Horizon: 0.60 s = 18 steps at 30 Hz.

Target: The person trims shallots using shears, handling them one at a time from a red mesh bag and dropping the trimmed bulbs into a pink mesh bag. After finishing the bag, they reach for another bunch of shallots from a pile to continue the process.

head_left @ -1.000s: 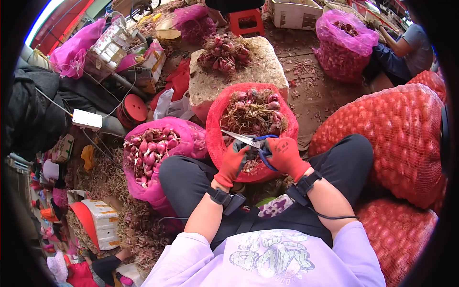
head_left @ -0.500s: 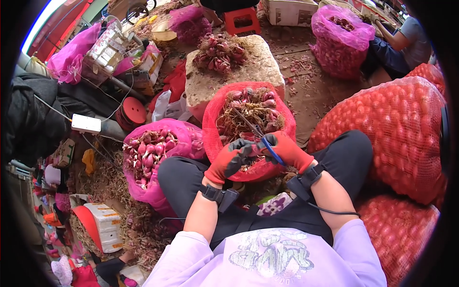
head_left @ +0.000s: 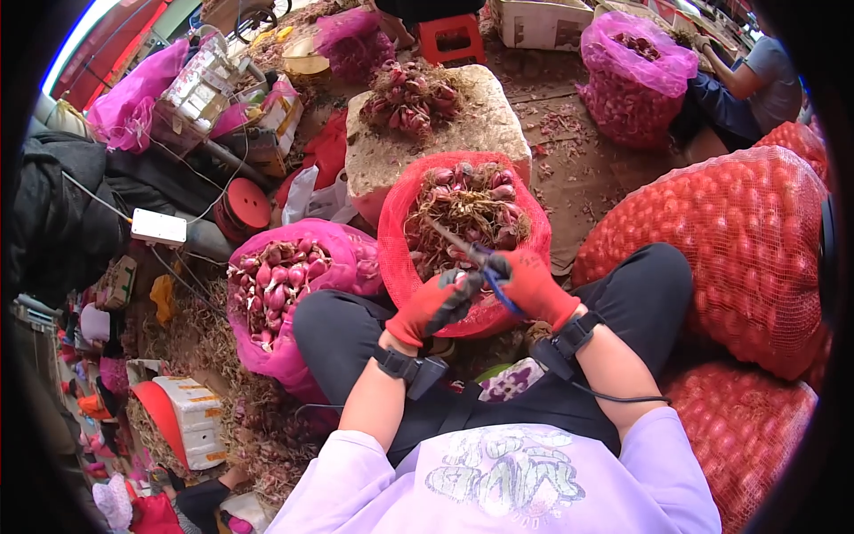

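Both my hands wear red gloves with dark palms and fingers. My right hand (head_left: 536,287) is closed on blue-handled scissors (head_left: 470,249), whose blades point up and left over the open red mesh bag (head_left: 540,233). In that bag lie shallots (head_left: 500,190) with dry roots and stalks. My left hand (head_left: 438,305) is closed near the bag's front rim, just left of the scissors' handle. A small pinkish bit of a shallot (head_left: 461,278) shows at its fingertips; the fingers hide the rest.
Left of my knee stands an open pink mesh bag (head_left: 342,258) of trimmed shallots. Beyond the red bag, a pale block (head_left: 498,116) carries a shallot bunch (head_left: 411,96). Full red mesh sacks (head_left: 712,249) crowd the right. A person (head_left: 756,84) sits at the far right.
The scissors have swung, their blades now lying lower and further left. My left hand has drawn slightly away from the right hand, with its fingers curled.
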Available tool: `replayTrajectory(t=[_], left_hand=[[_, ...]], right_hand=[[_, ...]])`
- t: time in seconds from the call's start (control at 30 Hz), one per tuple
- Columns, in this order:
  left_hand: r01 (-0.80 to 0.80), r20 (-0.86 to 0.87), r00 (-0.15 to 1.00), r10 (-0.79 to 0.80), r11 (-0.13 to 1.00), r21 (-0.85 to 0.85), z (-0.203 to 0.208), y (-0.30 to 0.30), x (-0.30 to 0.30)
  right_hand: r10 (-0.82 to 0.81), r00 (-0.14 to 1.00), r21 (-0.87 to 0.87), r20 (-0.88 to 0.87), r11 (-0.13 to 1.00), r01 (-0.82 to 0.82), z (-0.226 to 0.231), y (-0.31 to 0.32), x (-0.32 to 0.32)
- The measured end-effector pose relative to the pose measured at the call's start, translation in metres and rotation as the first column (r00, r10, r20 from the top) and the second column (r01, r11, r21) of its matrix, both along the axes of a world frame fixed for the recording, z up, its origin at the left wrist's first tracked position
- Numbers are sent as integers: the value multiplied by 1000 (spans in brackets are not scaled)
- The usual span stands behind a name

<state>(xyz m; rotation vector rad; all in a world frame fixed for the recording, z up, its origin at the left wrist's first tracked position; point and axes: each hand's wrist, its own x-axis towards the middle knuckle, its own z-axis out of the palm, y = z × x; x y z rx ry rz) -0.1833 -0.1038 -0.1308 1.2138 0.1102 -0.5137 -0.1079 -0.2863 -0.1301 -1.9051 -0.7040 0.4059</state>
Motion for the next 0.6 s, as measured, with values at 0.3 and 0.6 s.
replayTrajectory(t=[0.3,0.6], left_hand=[[-224,43,967,252,916,-333,-12,-2,12],[-393,225,896,383,920,-1,-29,-24,12]], right_hand=[[-202,972,-2,-120,979,204,-12,-3,12],[-62,743,283,-667,901,330,-12,6,-1]])
